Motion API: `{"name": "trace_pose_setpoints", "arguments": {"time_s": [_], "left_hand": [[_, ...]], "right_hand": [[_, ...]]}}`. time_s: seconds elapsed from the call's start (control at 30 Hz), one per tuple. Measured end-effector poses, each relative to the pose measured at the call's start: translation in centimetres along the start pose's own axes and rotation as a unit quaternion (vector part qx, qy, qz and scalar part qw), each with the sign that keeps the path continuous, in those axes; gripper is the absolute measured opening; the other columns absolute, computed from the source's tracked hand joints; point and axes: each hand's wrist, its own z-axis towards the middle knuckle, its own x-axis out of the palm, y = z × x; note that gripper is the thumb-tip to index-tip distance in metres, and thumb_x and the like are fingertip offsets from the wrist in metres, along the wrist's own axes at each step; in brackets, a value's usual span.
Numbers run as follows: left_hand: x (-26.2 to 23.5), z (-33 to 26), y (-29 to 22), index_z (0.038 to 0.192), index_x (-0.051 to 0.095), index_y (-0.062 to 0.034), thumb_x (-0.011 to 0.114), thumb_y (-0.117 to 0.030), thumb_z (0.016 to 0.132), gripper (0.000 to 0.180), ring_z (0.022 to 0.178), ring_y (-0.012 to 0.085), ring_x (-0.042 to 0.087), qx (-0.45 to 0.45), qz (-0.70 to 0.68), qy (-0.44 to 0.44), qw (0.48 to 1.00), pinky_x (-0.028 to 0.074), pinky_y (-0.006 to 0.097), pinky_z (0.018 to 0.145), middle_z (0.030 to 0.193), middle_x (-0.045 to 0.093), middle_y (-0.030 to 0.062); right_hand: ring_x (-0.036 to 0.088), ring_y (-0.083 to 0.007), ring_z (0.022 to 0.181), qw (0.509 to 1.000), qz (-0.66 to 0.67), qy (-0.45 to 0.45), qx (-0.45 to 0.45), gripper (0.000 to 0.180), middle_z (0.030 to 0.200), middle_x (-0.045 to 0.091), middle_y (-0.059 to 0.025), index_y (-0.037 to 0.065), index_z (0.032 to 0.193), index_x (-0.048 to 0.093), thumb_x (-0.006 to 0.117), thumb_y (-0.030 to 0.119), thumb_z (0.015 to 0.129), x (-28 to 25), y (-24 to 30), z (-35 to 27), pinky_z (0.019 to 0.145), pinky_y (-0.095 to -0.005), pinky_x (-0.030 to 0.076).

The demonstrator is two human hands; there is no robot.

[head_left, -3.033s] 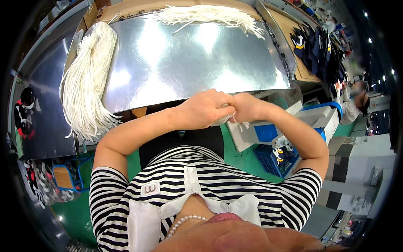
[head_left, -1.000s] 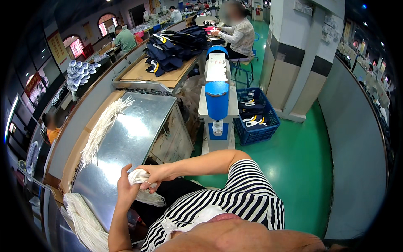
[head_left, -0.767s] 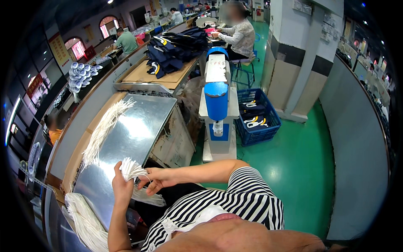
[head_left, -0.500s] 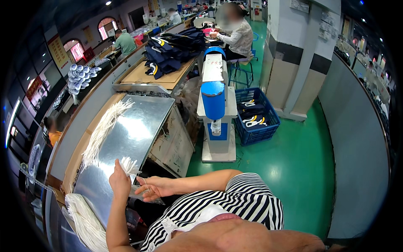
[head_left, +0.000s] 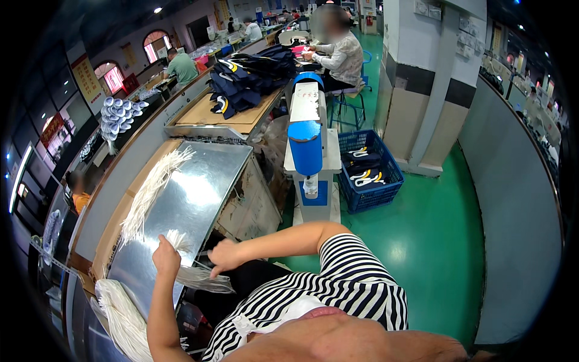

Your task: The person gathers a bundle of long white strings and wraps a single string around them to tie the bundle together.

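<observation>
My left hand [head_left: 166, 257] is closed round a bundle of white cords [head_left: 177, 238], whose tufted ends stick up past my thumb. The bundle's lower length [head_left: 206, 279] hangs over the table's near edge, below my hands. My right hand [head_left: 224, 257] is just to the right, fingers curled in; what they hold, if anything, is hidden. A loose pile of white cords [head_left: 151, 190] lies along the far left of the metal-topped table [head_left: 202, 175]. Another thick hank of white cords [head_left: 122, 317] lies at the near left.
Beyond the table, navy cut pieces [head_left: 250, 75] are heaped on a board [head_left: 187, 114]. A blue and white machine [head_left: 306, 148] stands ahead, beside a blue crate [head_left: 371, 196] of navy pieces. A person [head_left: 341, 51] sits working farther back. A grey partition [head_left: 512, 211] runs along the right.
My right hand has gone from loosely spread fingers with a thin strand to a curled hand. My left hand, with the bundle, has shifted slightly left and down. More of the hanging length shows.
</observation>
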Motion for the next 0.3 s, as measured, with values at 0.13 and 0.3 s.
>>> {"name": "trace_pose_setpoints", "arguments": {"time_s": [0.13, 0.3], "left_hand": [[1.2, 0.5, 0.4, 0.11, 0.036, 0.0097, 0.058, -0.005, 0.075, 0.044, 0.079, 0.0432, 0.064, -0.055, -0.025, 0.098, 0.993, 0.05, 0.049, 0.067, 0.085, 0.063, 0.0271], [4.8, 1.0, 2.4, 0.116, 0.036, 0.008, 0.067, -0.019, 0.079, 0.055, 0.096, 0.0455, 0.061, 0.124, -0.208, 0.168, 0.956, 0.051, 0.048, 0.08, 0.107, 0.055, 0.0398]], "right_hand": [[0.045, -0.0261, 0.126, 0.95, -0.179, -0.254, -0.015, 0.099, 0.136, 0.044, -0.0207, -0.006, 0.134, 0.037, 0.08, 0.044, 0.062, -0.4, -1.0, 1.6, 0.095, -0.0591, 0.036], [0.035, -0.0285, 0.135, 0.95, -0.176, -0.247, -0.071, 0.097, 0.142, 0.039, -0.0167, -0.002, 0.139, 0.033, 0.08, 0.04, 0.065, -1.2, 1.4, 2.2, 0.11, -0.0569, 0.023]]}}
